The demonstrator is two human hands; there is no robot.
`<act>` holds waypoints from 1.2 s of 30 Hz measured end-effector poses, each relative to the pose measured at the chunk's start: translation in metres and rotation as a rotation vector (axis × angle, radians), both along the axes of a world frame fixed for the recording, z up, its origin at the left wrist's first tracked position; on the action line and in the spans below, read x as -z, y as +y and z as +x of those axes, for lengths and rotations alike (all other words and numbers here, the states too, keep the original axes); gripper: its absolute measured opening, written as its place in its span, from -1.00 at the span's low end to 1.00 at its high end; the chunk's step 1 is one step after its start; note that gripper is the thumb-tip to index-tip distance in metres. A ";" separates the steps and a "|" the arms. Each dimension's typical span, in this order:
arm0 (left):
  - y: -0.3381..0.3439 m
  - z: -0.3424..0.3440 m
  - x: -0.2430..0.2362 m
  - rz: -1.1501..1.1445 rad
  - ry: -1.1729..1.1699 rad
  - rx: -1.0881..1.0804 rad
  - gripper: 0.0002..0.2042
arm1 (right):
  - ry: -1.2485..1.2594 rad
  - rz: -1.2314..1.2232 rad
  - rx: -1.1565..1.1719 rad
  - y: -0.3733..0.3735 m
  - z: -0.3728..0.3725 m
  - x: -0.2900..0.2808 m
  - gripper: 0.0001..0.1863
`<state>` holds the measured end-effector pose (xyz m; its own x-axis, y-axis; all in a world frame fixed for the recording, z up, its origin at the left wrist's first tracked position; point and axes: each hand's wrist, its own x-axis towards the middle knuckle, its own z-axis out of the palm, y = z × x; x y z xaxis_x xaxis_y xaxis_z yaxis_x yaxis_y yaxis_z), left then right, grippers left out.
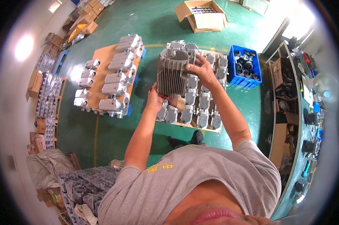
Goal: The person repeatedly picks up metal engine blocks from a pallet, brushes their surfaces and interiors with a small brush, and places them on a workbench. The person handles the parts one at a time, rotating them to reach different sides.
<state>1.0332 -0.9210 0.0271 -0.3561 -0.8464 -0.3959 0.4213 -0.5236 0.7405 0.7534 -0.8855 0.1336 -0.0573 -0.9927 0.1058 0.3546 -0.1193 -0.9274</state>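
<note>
Ribbed housing (pixel 172 81): just above the frame's centre, between both hands, its round opening toward the top.
Left hand (pixel 153 98): fingers holding the housing's lower end, partly hidden.
Right hand (pixel 204 72): fingers and thumb gripping its upper right side.
Smaller castings (pixel 191 96): rows, centre right.
Blue crate (pixel 243 81): upper right, dark round parts inside.
</note>
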 end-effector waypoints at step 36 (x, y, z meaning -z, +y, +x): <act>-0.004 0.074 0.010 -0.502 -1.012 -0.019 -0.77 | -0.769 0.546 0.507 0.092 -0.018 0.196 -0.81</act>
